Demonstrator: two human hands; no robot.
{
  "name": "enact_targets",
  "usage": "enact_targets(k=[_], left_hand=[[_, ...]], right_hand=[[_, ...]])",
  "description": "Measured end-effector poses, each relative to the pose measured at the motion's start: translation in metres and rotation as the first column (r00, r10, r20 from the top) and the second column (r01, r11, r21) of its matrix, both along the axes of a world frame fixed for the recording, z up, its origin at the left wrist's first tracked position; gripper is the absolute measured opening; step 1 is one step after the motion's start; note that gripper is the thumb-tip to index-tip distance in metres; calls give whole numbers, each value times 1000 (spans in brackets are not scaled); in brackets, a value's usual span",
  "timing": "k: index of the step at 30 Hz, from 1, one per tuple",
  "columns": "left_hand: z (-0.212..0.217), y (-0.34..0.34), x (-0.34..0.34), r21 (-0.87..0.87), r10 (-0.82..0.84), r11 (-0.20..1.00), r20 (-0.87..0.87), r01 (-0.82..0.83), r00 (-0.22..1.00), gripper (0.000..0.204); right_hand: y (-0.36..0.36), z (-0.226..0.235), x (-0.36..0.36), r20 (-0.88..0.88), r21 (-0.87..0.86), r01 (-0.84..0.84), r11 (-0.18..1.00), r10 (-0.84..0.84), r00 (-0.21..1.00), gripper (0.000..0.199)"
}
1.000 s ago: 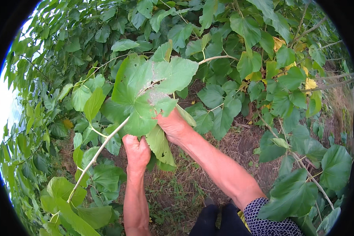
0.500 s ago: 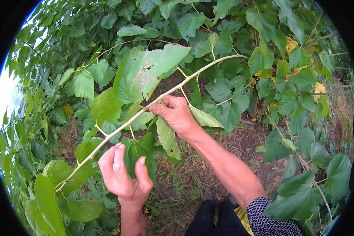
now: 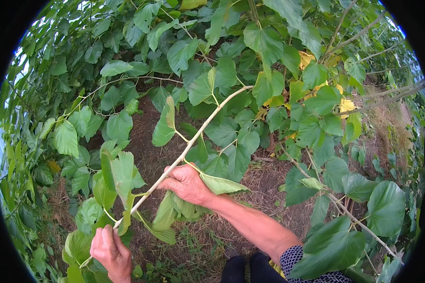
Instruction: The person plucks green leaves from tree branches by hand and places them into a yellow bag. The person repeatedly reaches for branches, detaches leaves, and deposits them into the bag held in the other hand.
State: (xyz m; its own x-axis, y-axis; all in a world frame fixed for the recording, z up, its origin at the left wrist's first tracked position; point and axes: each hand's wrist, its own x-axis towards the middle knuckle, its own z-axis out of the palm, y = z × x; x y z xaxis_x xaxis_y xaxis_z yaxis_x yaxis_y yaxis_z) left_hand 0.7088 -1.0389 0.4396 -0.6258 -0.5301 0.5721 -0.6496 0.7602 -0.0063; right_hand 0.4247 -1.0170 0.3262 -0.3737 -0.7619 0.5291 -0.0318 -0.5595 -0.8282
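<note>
A long pale leafy branch (image 3: 190,144) slants across the view, from the lower left up to the middle. My left hand (image 3: 111,252) is closed around it near its lower left end. At mid-length my right hand (image 3: 186,185) is closed on the branch, thumb on the near side; its fingertips are hidden. Several green leaves (image 3: 172,212) hang bunched right under the right hand, and I cannot tell whether its fingers hold them too. A folded leaf (image 3: 222,184) lies over the right wrist. Larger leaves (image 3: 123,177) grow on the branch between the hands and the left edge.
Dense green foliage (image 3: 47,141) surrounds me at the left and back. Another leafy branch (image 3: 340,203) runs down the right side, close to my right sleeve (image 3: 293,259). Yellowed leaves (image 3: 345,106) show at the upper right. Dry grass and soil (image 3: 255,212) lie below.
My left hand, open before, has moved down and left and closed on the branch. My right hand and the branch have come lower and leftward; the branch is tilted more steeply.
</note>
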Motion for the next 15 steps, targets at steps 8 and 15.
enact_targets(k=[8,15], left_hand=[[-36,-16,5,15,5,1000,-12,-5,1000,13],[-55,1,-7,183,-13,982,-170,44,985,17]], right_hand=[[41,-86,3,258,154,-88,984,46,965,31],[0,-36,53,518,55,-633,772,520,679,36]])
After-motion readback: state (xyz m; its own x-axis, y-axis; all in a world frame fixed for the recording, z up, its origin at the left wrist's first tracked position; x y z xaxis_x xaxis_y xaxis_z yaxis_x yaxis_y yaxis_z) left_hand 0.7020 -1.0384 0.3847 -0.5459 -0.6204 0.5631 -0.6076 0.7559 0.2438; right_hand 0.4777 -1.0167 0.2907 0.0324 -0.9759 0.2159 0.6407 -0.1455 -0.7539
